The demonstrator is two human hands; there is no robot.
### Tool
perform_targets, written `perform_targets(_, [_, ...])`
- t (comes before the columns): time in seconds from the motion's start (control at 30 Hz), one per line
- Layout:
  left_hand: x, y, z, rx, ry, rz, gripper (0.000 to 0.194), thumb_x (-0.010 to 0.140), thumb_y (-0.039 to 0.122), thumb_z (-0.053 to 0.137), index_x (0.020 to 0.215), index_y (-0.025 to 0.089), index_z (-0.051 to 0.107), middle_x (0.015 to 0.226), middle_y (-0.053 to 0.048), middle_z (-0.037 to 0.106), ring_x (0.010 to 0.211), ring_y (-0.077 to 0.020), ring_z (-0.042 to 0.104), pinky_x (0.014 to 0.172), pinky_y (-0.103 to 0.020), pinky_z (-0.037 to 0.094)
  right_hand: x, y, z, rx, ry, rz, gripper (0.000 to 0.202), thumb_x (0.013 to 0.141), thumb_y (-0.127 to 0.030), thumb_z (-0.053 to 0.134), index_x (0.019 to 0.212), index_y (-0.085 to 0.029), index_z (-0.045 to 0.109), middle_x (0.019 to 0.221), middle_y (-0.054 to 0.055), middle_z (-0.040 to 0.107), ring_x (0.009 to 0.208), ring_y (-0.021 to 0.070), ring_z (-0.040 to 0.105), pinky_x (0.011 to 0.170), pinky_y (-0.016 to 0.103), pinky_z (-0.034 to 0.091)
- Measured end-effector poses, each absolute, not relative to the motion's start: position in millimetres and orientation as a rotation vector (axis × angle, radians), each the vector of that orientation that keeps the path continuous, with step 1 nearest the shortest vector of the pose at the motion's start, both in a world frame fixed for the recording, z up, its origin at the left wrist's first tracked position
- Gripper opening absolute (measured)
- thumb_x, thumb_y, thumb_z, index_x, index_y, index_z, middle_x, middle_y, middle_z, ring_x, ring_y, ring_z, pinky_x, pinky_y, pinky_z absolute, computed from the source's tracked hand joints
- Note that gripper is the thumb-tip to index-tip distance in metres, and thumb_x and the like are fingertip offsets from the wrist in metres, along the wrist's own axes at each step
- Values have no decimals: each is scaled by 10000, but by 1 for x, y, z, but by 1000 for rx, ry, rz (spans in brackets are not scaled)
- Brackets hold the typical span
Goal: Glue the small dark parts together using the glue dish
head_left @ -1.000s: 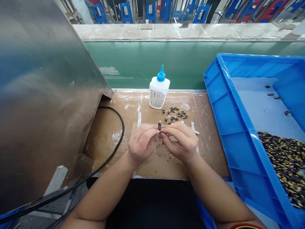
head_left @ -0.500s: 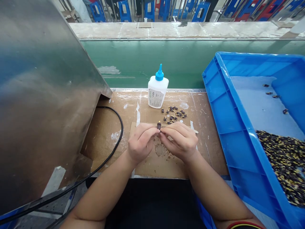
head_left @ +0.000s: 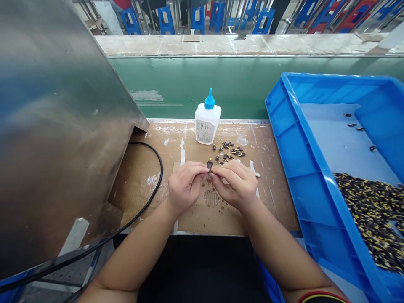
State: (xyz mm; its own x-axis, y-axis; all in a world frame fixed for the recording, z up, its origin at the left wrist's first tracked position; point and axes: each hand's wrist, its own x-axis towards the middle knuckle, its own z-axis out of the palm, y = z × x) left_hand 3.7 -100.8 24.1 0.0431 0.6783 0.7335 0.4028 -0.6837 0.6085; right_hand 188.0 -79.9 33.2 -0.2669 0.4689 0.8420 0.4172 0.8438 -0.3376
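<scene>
Between my fingertips, over the cardboard, is a small dark part with a yellow tip [head_left: 210, 164]; its lower end is partly covered by the fingers. My left hand [head_left: 187, 185] pinches it from the left. From the other side my right hand [head_left: 236, 183] pinches at the same part, fingers pressed together. Just beyond the hands lie several like dark-and-yellow parts [head_left: 238, 152] in a loose group. A white bottle with a blue nozzle cap [head_left: 207, 124] stands upright behind them.
A blue crate [head_left: 284, 139] on the right holds a heap of dark-and-yellow parts [head_left: 372, 219]. To the left rises a large metal panel [head_left: 63, 126], with a black cable [head_left: 161, 172] curving past it. A green strip [head_left: 189, 84] runs behind the cardboard [head_left: 142, 168].
The view has shifted slightly. Both hands stay together at the small part, which now shows a little more upright between the fingertips. The bottle and loose parts have not been moved.
</scene>
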Motion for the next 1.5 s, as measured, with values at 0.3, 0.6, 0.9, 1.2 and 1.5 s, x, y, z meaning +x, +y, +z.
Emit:
perform_targets(0.3, [6, -89, 12, 968, 744, 1304, 367, 859, 461, 924, 950, 181, 707, 799, -38, 756, 674, -128, 717, 618, -225, 597, 189, -79, 32, -752, -1633, 934, 168, 1067, -315, 689, 1191, -209, 733, 1105, 73, 746, 892, 171, 750, 729, 307, 651])
perform_targets(0.6, [4, -89, 20, 1100, 973, 1408, 369, 898, 469, 878, 1059, 158, 762, 835, -62, 777, 707, -129, 729, 667, -227, 620, 246, -73, 39, -1066, -1658, 670, 171, 1079, -352, 651, 1088, -194, 713, 1001, 54, 748, 817, 159, 698, 690, 283, 578])
perform_targets(0.9, [3, -86, 19, 1160, 1057, 1452, 335, 897, 459, 862, 1012, 154, 783, 807, -56, 761, 655, -113, 680, 631, -221, 581, 292, -128, -16, -1432, -2087, 270, 159, 1038, -268, 606, 1121, -194, 720, 947, 65, 712, 876, 247, 684, 788, 372, 541])
perform_targets(1.2, [1, -83, 20, 1224, 1153, 1493, 324, 891, 440, 840, 1022, 149, 781, 819, -56, 758, 683, -127, 683, 658, -234, 571, 288, -129, -18, -1396, -1905, 402, 319, 966, -261, 667, 1268, -174, 717, 982, 56, 727, 815, 202, 643, 805, 344, 543])
perform_targets(1.5, [1, -77, 19, 1248, 1253, 1460, 346, 841, 443, 848, 1032, 163, 781, 806, -30, 757, 673, -115, 667, 657, -229, 559, 282, -121, -15, -1366, -1840, 475, 72, 974, -209, 726, 1034, -191, 761, 941, 39, 703, 879, 180, 673, 851, 297, 535])
